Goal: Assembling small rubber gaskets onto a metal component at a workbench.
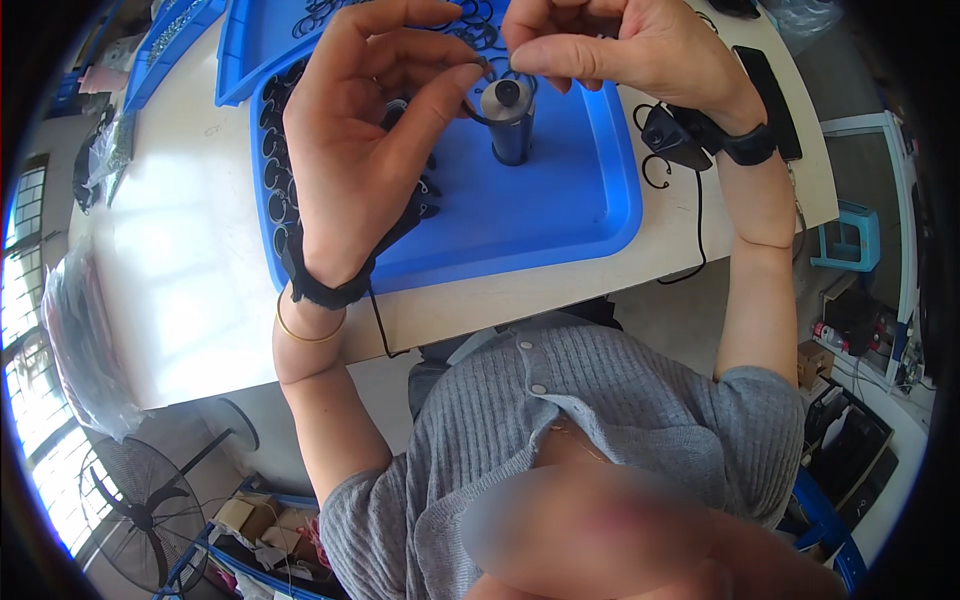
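My left hand (375,130) is closed, thumb and index fingertip pinched on a thin black ring (470,112) beside the top of a dark grey cylinder (513,137). The cylinder stands upright in a blue tray (480,262), its top paler with a black knob in the middle. From the other side, my right hand (620,50) is pinched just above the cylinder's top. What lies between its fingertips is too small to make out. Along the tray's left side sit several black ring-shaped parts (278,208), partly hidden by my left hand.
Behind stands another blue tray (237,55) with loose black rings. An open C-shaped ring (656,171) lies on the table (180,290) at right, near a long black object (768,100). Small cameras are strapped to both wrists, with black cables (700,225). A fan (145,515) stands lower left.
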Motion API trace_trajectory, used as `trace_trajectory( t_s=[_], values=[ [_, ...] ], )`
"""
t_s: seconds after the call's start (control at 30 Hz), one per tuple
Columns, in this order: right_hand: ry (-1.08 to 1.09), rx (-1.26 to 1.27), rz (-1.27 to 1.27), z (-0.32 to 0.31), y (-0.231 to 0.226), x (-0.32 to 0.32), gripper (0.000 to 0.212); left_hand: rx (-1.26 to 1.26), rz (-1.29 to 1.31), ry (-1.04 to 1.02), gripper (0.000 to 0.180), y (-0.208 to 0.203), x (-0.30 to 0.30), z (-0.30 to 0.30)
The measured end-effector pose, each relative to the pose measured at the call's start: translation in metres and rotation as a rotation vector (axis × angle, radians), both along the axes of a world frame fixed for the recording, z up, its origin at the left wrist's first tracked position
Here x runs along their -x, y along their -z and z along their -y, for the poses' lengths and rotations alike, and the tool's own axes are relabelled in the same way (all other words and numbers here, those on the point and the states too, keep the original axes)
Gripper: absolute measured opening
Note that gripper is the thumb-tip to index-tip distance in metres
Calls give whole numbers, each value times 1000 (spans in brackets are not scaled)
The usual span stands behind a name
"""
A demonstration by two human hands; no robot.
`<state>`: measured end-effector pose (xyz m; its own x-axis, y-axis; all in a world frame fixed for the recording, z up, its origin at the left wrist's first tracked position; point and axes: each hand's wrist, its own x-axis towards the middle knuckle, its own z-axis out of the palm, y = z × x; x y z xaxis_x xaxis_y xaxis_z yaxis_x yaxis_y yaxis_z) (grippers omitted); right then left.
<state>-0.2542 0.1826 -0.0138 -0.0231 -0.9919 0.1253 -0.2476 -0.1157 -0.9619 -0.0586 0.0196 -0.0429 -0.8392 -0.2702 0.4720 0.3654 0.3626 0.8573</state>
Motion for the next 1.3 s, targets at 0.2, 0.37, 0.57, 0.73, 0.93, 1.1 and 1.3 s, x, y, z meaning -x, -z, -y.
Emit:
trace_trajectory(
  t_s=[0.2, 0.37, 0.57, 0.73, 0.93, 1.1, 1.3],
  values=[
    [-90, -53, -77, 10, 8, 4, 17, 43, -6, -75, 40, 2, -5, -1],
    [22, -34, 38, 8, 7, 1, 15, 291, -119, -65, 59, -2, -2, -12],
    [4, -35, 42, 10, 7, 3, 15, 333, -114, -136, 65, 4, -4, -9],
    [96, -104, 48, 8, 2, 8, 18, 300, -97, -104, 59, 0, -1, -10],
    [6, -94, -1026, 23, 59, 36, 37, 253, 68, 13, 53, -4, -3, -6],
    [-30, -11, -1073, 19, 86, 40, 46, 285, 119, 40, 59, -5, -2, -7],
    [-60, -101, -1055, 20, 81, 36, 44, 315, 163, 58, 59, -6, -3, -6]
  ],
)
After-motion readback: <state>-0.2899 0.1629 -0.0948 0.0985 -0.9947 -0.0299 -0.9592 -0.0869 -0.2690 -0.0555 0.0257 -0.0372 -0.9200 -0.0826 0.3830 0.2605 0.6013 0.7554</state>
